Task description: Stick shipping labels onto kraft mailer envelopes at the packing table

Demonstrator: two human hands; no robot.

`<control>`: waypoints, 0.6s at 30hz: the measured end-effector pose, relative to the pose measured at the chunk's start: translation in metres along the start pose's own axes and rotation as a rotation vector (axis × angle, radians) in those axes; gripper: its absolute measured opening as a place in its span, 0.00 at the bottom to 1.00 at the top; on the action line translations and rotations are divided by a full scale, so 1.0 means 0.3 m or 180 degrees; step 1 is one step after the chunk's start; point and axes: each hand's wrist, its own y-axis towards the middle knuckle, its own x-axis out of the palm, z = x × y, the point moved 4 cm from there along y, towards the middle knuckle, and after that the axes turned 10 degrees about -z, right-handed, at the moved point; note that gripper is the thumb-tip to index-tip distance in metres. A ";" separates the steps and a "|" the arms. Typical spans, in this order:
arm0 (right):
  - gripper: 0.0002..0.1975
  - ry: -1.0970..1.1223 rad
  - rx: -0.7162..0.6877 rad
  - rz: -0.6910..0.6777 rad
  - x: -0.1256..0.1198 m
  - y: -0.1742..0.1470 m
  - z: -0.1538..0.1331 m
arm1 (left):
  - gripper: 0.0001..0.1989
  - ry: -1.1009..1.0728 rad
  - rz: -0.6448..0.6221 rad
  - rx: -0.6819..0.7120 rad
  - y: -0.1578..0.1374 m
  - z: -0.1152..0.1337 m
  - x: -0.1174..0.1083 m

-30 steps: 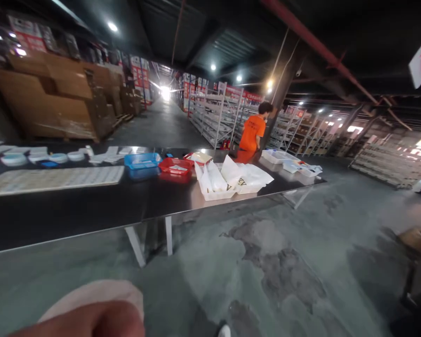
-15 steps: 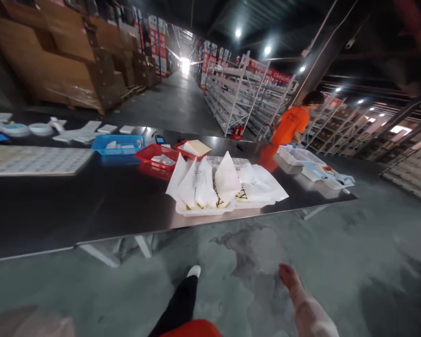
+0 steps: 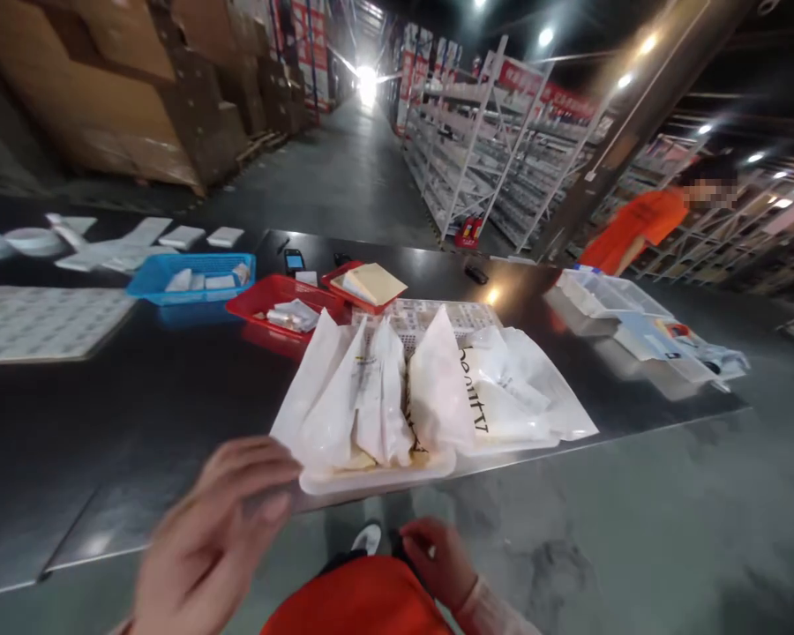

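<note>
Left hand (image 3: 215,538), fingers spread and empty, is nearing the white tray (image 3: 377,479) of paper bags (image 3: 397,397) at 1 o'clock; gripping its near rim squarely seems best. Right hand (image 3: 437,560) is hanging loosely curled, empty.

Glossy metal table (image 3: 172,388), thin white plastic bags (image 3: 370,397) (slightly crinkled) in a smooth plastic tray (image 3: 377,481)

One camera sits on the person's head. It looks forward and down, close over the table (image 3: 172,388) edge.
</note>
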 end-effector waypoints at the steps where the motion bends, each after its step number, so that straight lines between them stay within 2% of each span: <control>1: 0.11 -0.0172 -0.0162 -0.0047 -0.028 0.023 -0.034 | 0.06 0.0024 -0.0074 0.0014 0.020 -0.030 0.033; 5: 0.09 -0.0515 -0.0886 -0.0106 -0.096 0.121 -0.193 | 0.06 0.0094 -0.0300 -0.0261 0.032 -0.136 0.158; 9: 0.08 -0.0560 -0.1432 -0.0244 -0.100 0.189 -0.308 | 0.06 0.0105 -0.0338 -0.0375 0.002 -0.174 0.225; 14: 0.07 -0.0860 -0.1686 -0.0497 -0.085 0.229 -0.334 | 0.06 0.0251 -0.0442 -0.0312 -0.005 -0.180 0.262; 18: 0.07 -0.0823 -0.1707 -0.0556 -0.090 0.240 -0.332 | 0.06 0.0223 -0.0562 -0.0365 -0.003 -0.185 0.275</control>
